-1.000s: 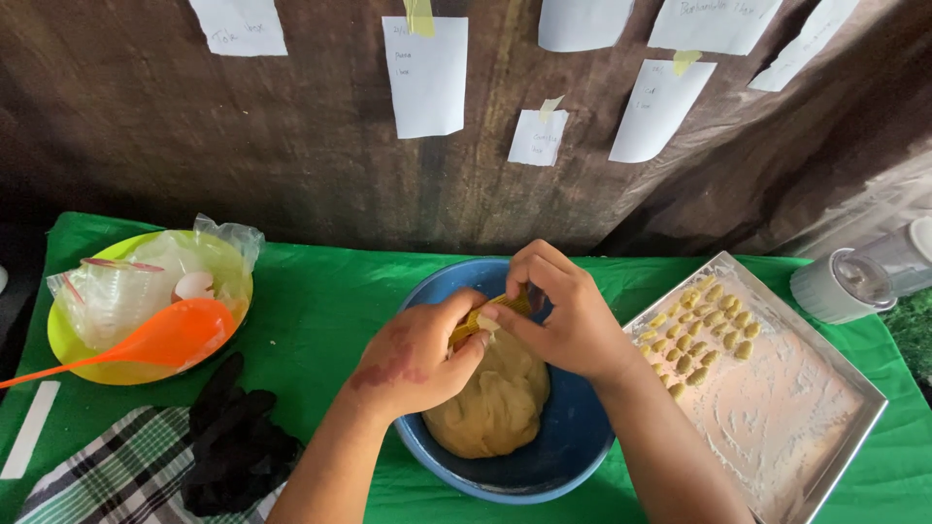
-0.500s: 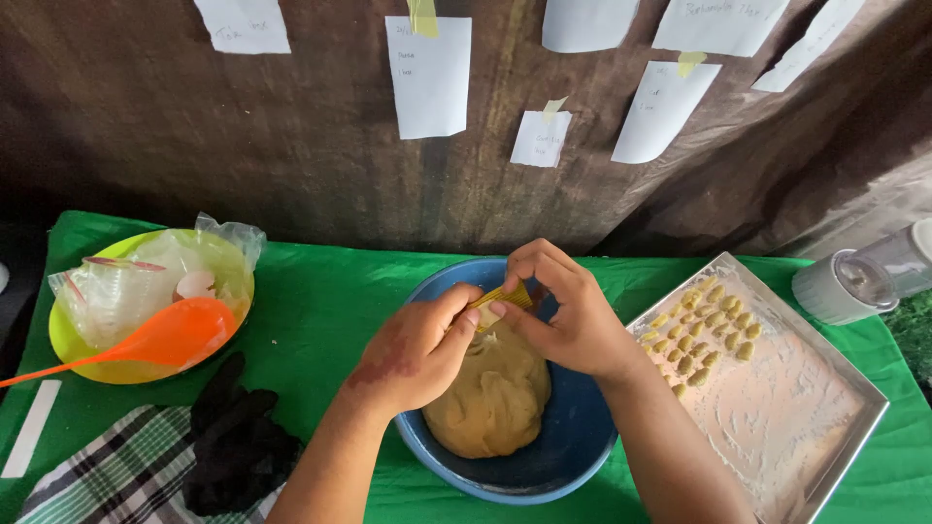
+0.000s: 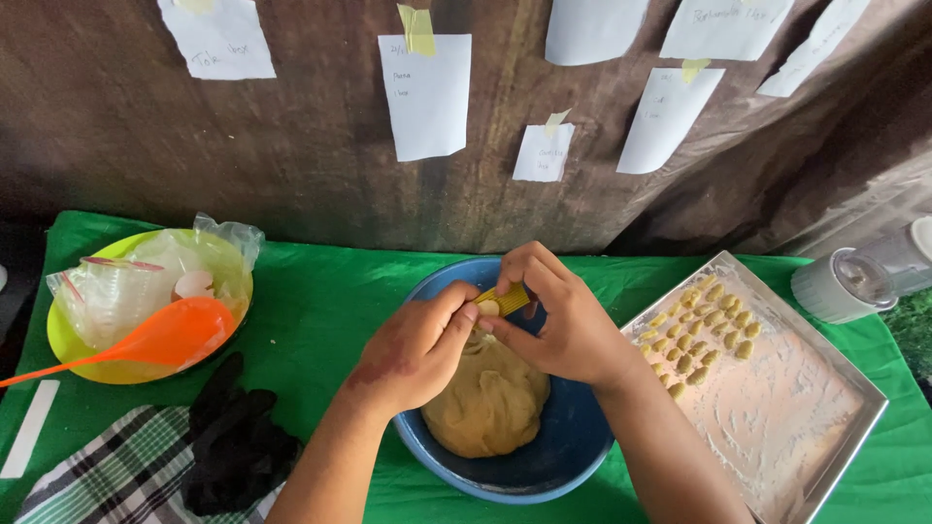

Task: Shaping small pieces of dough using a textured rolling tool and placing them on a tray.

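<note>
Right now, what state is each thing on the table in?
Left hand: pinching a small dough piece.
Right hand: holding a yellow ridged mould.
Blue bowl: holds a dough lump.
Metal tray: floured, partly filled with shaped pieces.
Orange spoon: resting across the yellow bowl.

Makeshift kitchen: dough bowl [image 3: 573, 456], floured tray [image 3: 825, 427]

Soft, even daylight — sharp centre, slight bending at edges.
</note>
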